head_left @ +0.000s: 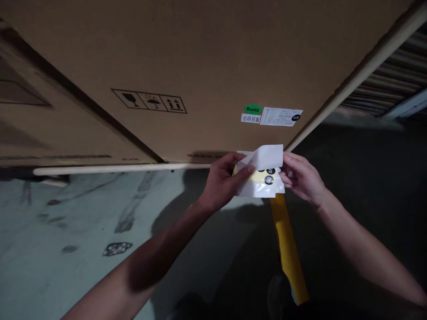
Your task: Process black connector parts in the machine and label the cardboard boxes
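Observation:
My left hand (225, 180) grips a small stack of sticker sheets (258, 189), its thumb pressed on top. A plain white flap of paper (267, 155) is folded up over the upper part of the stack. Below the flap, round black stickers (268, 180) with white print show on a yellowish sheet. At the right edge of the stack is my right hand (302, 178), its fingers curled and closed on the sheets' edge. Just beyond both hands stands a large cardboard box (207, 58). A white printed label (282, 116) on it carries a similar black sticker (296, 118).
A green RoHS sticker (252, 109) and handling symbols (148, 101) mark the box. Another carton (50, 120) stands at left. A yellow strip (288, 249) runs along the grey-green floor (90, 218). Stacked brown sheets (393, 71) are at right.

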Motion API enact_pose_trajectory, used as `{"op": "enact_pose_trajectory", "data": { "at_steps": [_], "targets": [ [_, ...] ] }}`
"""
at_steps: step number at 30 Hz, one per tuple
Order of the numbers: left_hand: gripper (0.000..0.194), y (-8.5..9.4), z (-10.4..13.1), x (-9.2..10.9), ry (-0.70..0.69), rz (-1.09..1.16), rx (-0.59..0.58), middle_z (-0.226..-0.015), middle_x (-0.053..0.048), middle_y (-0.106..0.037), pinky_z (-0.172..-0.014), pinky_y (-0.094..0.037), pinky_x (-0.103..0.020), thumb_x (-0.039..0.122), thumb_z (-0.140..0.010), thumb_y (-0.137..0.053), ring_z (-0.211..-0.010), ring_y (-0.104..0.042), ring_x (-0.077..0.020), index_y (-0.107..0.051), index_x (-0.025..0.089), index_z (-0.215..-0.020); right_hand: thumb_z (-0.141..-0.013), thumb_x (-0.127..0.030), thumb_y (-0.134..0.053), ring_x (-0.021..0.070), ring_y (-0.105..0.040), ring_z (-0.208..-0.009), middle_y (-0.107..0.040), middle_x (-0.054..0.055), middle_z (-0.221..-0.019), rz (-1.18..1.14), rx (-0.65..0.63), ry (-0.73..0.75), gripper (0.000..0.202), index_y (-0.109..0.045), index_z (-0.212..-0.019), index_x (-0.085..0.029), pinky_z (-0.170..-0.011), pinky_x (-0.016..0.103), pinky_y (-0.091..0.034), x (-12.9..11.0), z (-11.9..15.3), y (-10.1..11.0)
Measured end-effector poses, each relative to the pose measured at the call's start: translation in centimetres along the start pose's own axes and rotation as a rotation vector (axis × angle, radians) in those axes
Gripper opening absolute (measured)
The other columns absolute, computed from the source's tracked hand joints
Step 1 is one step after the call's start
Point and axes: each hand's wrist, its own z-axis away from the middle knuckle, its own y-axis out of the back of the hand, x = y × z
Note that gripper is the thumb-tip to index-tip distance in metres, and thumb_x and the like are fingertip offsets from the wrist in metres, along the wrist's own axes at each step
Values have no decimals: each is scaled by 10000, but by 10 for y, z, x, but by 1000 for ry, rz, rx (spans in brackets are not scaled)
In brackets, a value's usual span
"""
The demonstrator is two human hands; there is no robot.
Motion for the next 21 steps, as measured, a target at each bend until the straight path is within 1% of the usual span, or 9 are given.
{"op": "enact_pose_trajectory", "data": {
  "at_steps": [2,5,7,10,13,15,17,19,21],
  "targets": [
    [252,2,2,1,23,10,-24,-712,14,-655,-499,-419,-188,311,-709,-886,-566,-523,-82,-712,167,-820,-773,-417,-831,35,-271,-423,-451,-74,-563,68,1,46,261,-717,-822,-187,-414,213,-162,1,1,-1],
    [281,7,5,5,103,44,-74,-612,49,-584,-422,-329,-171,273,-624,-924,-464,-427,-51,-720,173,-789,-720,-304,-865,50,-404,-502,-609,-24,-672,236,-3,146,186,-769,-837,-196,-458,200,-269,1,-1,-4],
    [330,13,8,12,184,115,-104,-553,58,-526,-378,-277,-176,395,-644,-911,-409,-375,-49,-734,173,-813,-709,-270,-855,56,-429,-519,-648,-9,-707,326,-11,188,160,-785,-832,-196,-472,203,-299,-3,-4,-9],
    [517,23,15,33,277,284,-68,-488,73,-421,-341,-243,-192,660,-767,-728,-354,-254,-45,-751,164,-907,-720,-242,-822,49,-361,-479,-583,-34,-603,424,-13,225,126,-794,-832,-191,-450,200,-259,-17,-9,-27],
    [573,31,28,64,353,343,72,-463,106,-354,-334,-245,-187,655,-837,-653,-344,-203,-49,-709,180,-1152,-733,-230,-795,50,-363,-466,-594,-29,-605,465,-38,254,130,-798,-856,-189,-435,198,-249,-34,-14,-55],
    [638,36,41,86,375,279,183,-525,100,-470,-342,-269,-174,502,-814,-757,-356,-304,-55,-593,224,-1364,-735,-242,-785,53,-359,-446,-580,-32,-579,469,-94,234,132,-790,-855,-186,-419,198,-241,-41,-16,-79],
    [793,41,60,107,347,219,305,-698,55,-639,-353,-304,-165,348,-754,-830,-410,-447,-66,-489,276,-1467,-745,-274,-780,61,-351,-427,-535,-42,-523,468,-182,195,139,-777,-852,-185,-408,200,-233,-44,-16,-106],
    [763,47,85,125,317,216,429,-778,24,-688,-349,-319,-165,294,-722,-840,-442,-513,-79,-531,259,-1418,-760,-306,-771,72,-364,-418,-525,-40,-497,466,-295,155,154,-764,-851,-182,-406,203,-235,-44,-13,-136],
    [564,53,116,142,333,258,549,-720,8,-674,-331,-307,-165,292,-705,-834,-424,-513,-84,-651,182,-1226,-786,-320,-755,89,-427,-434,-572,-22,-528,467,-420,114,172,-758,-887,-181,-415,205,-273,-41,-7,-168]
  ]
}}
